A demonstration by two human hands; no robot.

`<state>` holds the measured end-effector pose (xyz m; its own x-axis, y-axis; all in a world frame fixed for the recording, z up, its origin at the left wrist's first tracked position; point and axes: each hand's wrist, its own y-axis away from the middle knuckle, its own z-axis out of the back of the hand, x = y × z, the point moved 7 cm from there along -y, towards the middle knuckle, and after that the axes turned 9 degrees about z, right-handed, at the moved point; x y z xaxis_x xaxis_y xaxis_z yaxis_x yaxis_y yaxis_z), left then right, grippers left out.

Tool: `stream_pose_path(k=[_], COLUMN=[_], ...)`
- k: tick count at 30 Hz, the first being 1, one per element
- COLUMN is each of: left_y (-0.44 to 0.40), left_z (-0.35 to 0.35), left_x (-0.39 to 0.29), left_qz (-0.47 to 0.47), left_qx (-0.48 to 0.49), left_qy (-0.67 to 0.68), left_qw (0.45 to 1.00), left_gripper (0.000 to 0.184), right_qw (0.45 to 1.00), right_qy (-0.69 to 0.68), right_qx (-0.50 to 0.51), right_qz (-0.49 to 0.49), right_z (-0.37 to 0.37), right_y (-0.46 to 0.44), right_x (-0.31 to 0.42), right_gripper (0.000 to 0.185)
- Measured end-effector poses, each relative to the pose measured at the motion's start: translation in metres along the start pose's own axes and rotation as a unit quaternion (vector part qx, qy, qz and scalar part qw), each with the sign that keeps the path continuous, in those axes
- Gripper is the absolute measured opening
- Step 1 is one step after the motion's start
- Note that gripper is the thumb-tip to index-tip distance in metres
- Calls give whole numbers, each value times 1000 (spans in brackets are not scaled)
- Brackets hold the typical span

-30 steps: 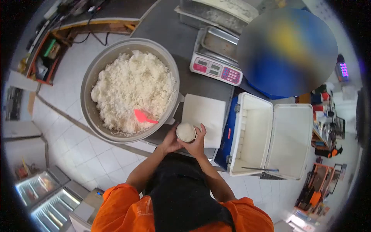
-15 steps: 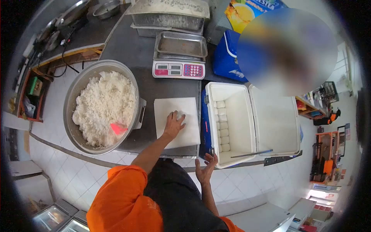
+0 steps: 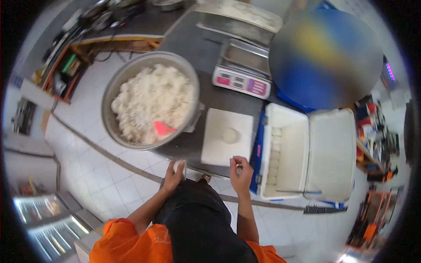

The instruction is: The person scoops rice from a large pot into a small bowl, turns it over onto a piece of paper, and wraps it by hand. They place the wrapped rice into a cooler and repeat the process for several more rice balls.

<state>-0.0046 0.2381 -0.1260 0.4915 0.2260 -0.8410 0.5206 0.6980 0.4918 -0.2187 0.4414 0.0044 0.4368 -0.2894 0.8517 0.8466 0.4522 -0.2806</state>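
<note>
My left hand (image 3: 173,177) is closed around a small pale round mold (image 3: 180,167), beyond the front edge of the dark counter. A round white rice cake (image 3: 230,135) lies on the white square sheet (image 3: 215,151), touched by neither hand. At the sheet's lower right edge, my right hand (image 3: 241,172) has its fingers curled together; what they hold, if anything, is too blurred to tell. To the left stands a large metal pot (image 3: 106,103) full of white rice (image 3: 153,98), with a pink scoop (image 3: 163,128) lying in the rice.
An open cooler (image 3: 287,153) with several white rounds along its left inner wall stands right of the sheet. Behind are a scale (image 3: 241,82) with a metal tray (image 3: 245,58) and a larger metal container (image 3: 237,28). A blurred disc covers the upper right.
Both hands first held the filled mold together. My left hand then reached over the sheet and has since pulled back with the mold, exposing the rice cake. My right hand's spread fingers have curled.
</note>
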Motion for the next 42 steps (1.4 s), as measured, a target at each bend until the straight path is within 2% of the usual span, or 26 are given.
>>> stream_pose_path(k=[1, 2, 4, 5, 6, 7, 8, 9, 11, 12, 14, 15, 17, 18, 20, 22, 24, 25, 27, 29, 31, 33, 36, 37, 39, 42], left_y=[-3, 0, 20, 22, 16, 8, 1, -4, -10, -14, -25, -35, -51, -62, -77, -89, -94, -99, -105, -105, -110, -111, -105, -105, -101, -100], left_z=[23, 48, 85, 96, 112, 121, 128, 143, 183, 197, 239, 248, 272, 273, 285, 288, 292, 292, 288, 286, 284, 286, 293, 294, 296, 290], left_x=[32, 35, 18, 19, 27, 46, 57, 54, 33, 21, -9, -15, -28, -30, -47, -58, -60, -58, -46, -45, -35, -39, -52, -53, -56, -57], left_qz=[56, 57, -1, 88, 91, 155, 211, 212, 171, 173, 86, 88, 91, 92, 14, 20, -30, -57, -30, -11, -13, -25, -28, -54, -80, -27], left_qx=[-1, -21, -11, 4, -2, 25, 53, 54, -12, -9, -108, -106, -186, -185, -284, -258, -260, -240, -237, -222, -218, -209, -190, -204, -221, -166], left_qy=[44, 57, -65, 190, 199, 369, 526, 533, 539, 547, 485, 493, 361, 367, 175, 236, 226, 263, 265, 297, 290, 283, 285, 272, 259, 306], left_qw=[997, 996, 998, 978, 976, 916, 822, 817, 824, 819, 864, 859, 909, 907, 942, 937, 938, 933, 934, 929, 932, 936, 939, 939, 937, 937], left_gripper=[49, 49, 50, 49, 49, 48, 48, 48, 47, 47, 45, 45, 48, 48, 52, 56, 54, 55, 56, 57, 58, 59, 62, 62, 62, 62], right_qw=[998, 993, 972, 948, 945, 900, 833, 828, 710, 703, 630, 623, 648, 644, 721, 742, 754, 752, 721, 740, 690, 671, 615, 614, 657, 679], right_qy=[-17, -31, -27, 22, 22, 148, 271, 276, 397, 405, 434, 441, 448, 453, 437, 395, 390, 391, 385, 360, 377, 414, 461, 460, 454, 412], right_qx=[37, 73, 173, 237, 246, 328, 399, 404, 549, 551, 632, 633, 608, 608, 517, 424, 376, 381, 429, 448, 510, 551, 555, 554, 480, 464], right_qz=[44, 89, 156, 212, 216, 246, 272, 274, 193, 194, 127, 128, 100, 102, 151, 337, 372, 371, 384, 350, 348, 274, 317, 323, 363, 393], right_z=[-22, -44, -101, -139, -172, -215, -252, -279, -334, -350, -366, -370, -376, -387, -414, -464, -506, -521, -540, -516, -481, -442, -414, -417, -430, -484], right_y=[-23, -44, -78, -90, -103, -107, -107, -110, -97, -96, -93, -100, -123, -133, -169, -191, -194, -184, -151, -108, -72, -53, -81, -91, -124, -133], right_x=[26, 55, 118, 131, 140, 146, 145, 143, 103, 94, 70, 78, 108, 127, 170, 196, 231, 231, 225, 218, 185, 167, 204, 218, 248, 232], right_gripper=[10, 10, 10, 12, 12, 15, 18, 18, 21, 21, 23, 23, 26, 26, 22, 24, 22, 22, 19, 20, 20, 24, 27, 27, 30, 34])
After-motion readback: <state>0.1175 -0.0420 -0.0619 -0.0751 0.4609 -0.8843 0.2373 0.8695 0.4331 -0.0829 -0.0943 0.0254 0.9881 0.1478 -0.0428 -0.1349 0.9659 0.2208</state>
